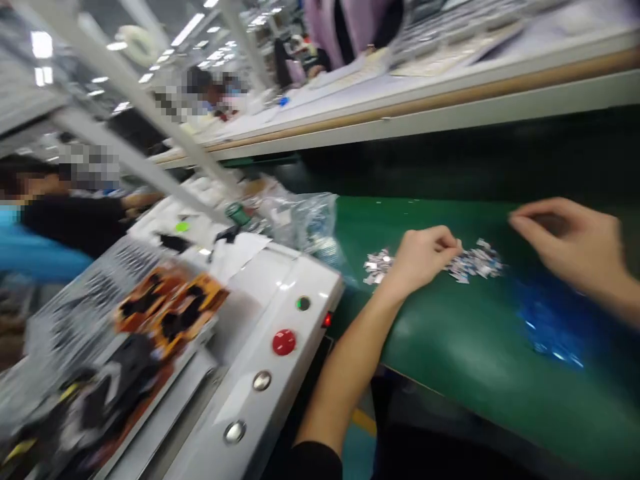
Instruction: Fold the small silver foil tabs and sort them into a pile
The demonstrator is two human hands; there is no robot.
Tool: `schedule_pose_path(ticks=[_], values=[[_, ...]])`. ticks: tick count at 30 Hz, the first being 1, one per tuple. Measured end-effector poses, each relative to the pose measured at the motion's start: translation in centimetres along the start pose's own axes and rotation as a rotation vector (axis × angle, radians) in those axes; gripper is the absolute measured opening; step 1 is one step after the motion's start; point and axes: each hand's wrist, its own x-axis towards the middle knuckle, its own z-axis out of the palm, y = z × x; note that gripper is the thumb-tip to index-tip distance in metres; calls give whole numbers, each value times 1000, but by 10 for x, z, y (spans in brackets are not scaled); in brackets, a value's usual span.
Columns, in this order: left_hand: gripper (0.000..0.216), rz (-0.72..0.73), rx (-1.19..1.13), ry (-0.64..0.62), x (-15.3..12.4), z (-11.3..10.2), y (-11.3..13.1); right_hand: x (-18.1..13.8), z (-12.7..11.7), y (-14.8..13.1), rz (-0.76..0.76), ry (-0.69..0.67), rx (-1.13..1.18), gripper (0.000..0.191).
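My left hand is over the green work surface, its thumb and fingertips pinched together at the edge of a pile of small silvery parts. Whether a part is between those fingertips is too small to tell. A smaller heap of similar parts lies left of that hand. Raised to the right of the pile, my right hand has thumb and forefinger pressed together; anything held there cannot be made out. Below it lies a shiny blue plastic bag, partly blurred.
A white machine with a red button and metal buttons stands at left, with orange fixtures on it. Clear plastic bags lie behind it. A raised shelf crosses the back. Another person's arm shows at far left.
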Motion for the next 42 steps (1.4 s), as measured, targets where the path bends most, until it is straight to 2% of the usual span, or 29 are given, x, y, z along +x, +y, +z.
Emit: schedule_pose_path(ticks=[2, 5, 8, 21, 35, 42], values=[[18, 9, -43, 57, -5, 12, 1, -6, 1, -35, -4, -59, 262, 24], [13, 42, -45, 74, -8, 21, -1, -11, 4, -52, -56, -213, 414, 22], [12, 44, -16, 78, -9, 23, -4, -18, 3, -50, -89, -273, 454, 16], [13, 5, 67, 47, -12, 24, -6, -22, 10, -42, -117, -330, 471, 4], [16, 31, 135, 33, -16, 22, -5, -22, 10, -40, -159, -380, 476, 10], [16, 27, 119, 38, -15, 23, -5, -21, 13, -35, -138, -317, 442, 21]])
